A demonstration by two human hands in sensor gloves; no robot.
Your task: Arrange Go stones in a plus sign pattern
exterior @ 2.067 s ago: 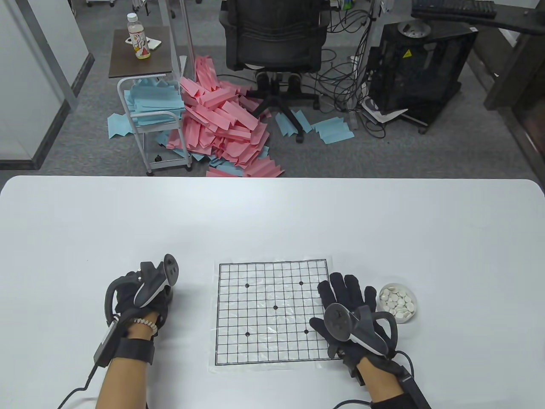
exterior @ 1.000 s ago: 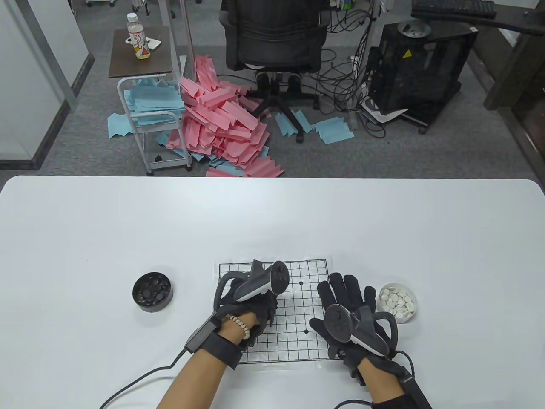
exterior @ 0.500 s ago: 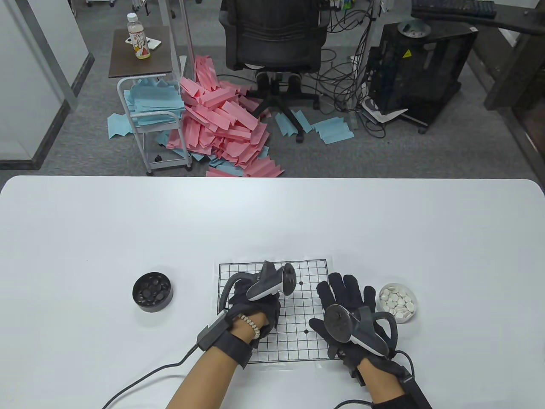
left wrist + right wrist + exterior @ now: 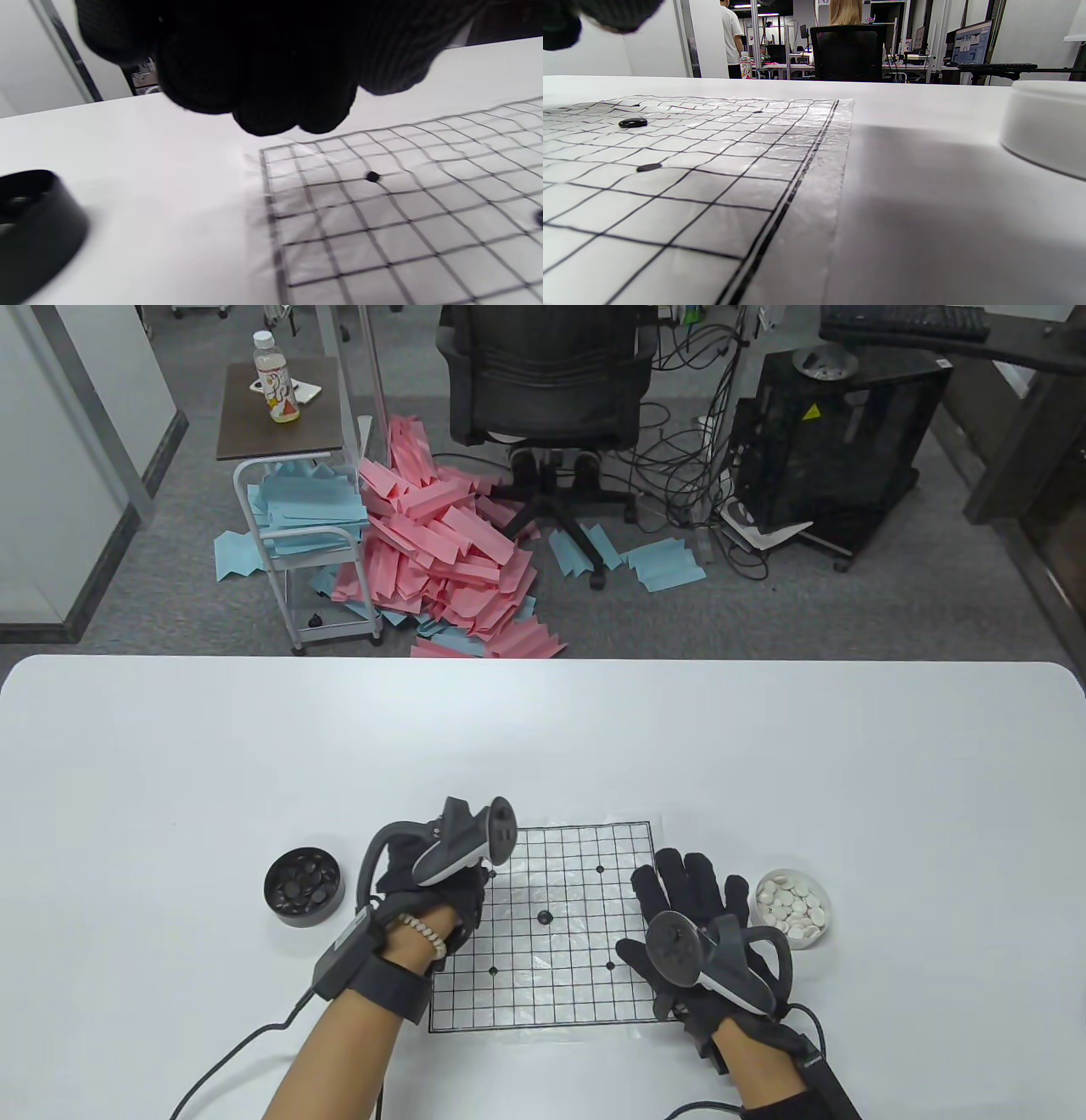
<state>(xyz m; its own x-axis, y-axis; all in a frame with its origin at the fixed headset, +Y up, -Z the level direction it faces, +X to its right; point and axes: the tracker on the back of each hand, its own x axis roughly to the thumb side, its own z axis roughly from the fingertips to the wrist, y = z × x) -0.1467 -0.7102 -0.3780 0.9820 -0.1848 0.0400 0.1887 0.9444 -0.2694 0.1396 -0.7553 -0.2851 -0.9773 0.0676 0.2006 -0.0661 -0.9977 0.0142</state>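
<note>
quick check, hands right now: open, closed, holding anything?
Left hand: fingers curled, contents cannot be told.
Right hand: open, flat on the board edge, holding nothing.

Left hand (image 4: 433, 891) curled, right hand (image 4: 691, 916) flat

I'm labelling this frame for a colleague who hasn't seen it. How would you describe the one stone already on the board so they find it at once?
Start at the grid board between the two hands. At its centre point lies a black stone. Unlike the flat printed dots around it, it is raised and glossy, as the right wrist view shows.
</note>
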